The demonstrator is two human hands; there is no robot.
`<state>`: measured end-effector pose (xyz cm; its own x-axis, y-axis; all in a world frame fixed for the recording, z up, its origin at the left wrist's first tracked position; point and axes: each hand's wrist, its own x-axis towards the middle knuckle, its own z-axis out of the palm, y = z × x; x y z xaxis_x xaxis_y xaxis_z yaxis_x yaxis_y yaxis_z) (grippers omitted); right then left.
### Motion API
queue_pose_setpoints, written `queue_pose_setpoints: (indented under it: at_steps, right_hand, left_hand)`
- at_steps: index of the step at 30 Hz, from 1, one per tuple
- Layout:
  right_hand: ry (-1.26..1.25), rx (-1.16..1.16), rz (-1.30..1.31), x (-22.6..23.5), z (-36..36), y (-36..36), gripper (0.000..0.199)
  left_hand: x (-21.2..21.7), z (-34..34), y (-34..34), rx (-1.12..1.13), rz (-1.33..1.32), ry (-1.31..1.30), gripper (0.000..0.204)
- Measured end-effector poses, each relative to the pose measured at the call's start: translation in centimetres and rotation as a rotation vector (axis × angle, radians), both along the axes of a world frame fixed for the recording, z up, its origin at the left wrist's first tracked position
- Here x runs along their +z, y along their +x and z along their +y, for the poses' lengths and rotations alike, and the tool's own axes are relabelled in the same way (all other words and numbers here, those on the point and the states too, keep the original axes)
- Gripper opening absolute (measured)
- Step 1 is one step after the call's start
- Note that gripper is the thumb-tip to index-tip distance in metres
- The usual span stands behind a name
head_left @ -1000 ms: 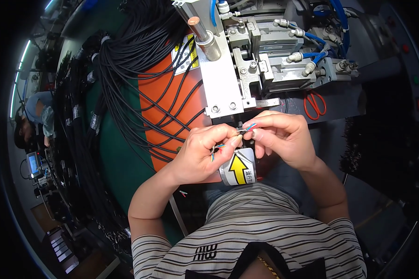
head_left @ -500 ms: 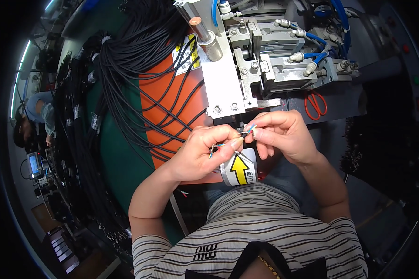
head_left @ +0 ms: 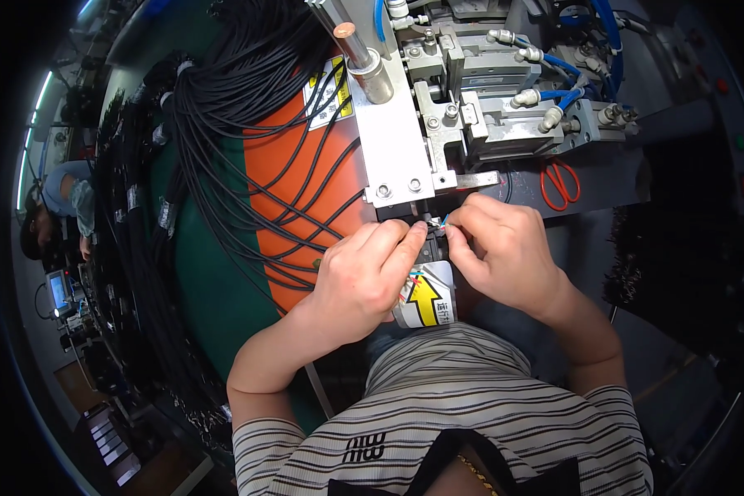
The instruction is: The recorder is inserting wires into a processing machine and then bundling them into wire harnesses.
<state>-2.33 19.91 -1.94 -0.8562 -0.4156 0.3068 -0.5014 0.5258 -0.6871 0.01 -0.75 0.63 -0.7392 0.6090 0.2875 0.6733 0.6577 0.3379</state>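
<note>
My left hand is closed in a pinch at the front of a metal press fixture. Out from under its palm stick thin coloured wire ends. Thumb and forefinger of my right hand pinch other thin coloured wires, blue and red among them. Both sets of fingertips almost meet just below the fixture's front edge, over a small dark block. What lies between the left fingertips is mostly hidden. A white label with a yellow arrow sits below the hands.
Many black cables fan out at the left over an orange mat. Pneumatic cylinders with blue hoses stand at the upper right, near red-handled scissors. Another person is at the far left.
Both hands have moved slightly, bringing the wires down against the fixture's front. My left hand has turned palm-down, and the wire ends below it now hang over the arrow label.
</note>
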Motion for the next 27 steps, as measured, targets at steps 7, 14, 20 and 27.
queue_pose_setpoints:
  at_steps: [7,14,20,27]
  right_hand:
    - [-0.078,-0.006,0.006,-0.6,-0.2,0.2,0.006]
    - [-0.040,-0.022,0.043,-0.3,-0.3,0.6,0.008]
    - [-0.064,-0.043,0.031,-0.5,-0.5,0.8,0.009]
    - [-0.069,-0.068,0.030,-0.7,-0.6,1.0,0.010]
  left_hand:
    - [0.1,0.2,-0.2,0.015,0.004,0.002,0.045]
    - [1.0,0.3,0.2,-0.049,0.022,-0.186,0.050]
    - [0.8,0.2,0.1,-0.036,0.019,-0.146,0.045]
    - [1.0,0.0,0.0,-0.061,-0.048,-0.111,0.056]
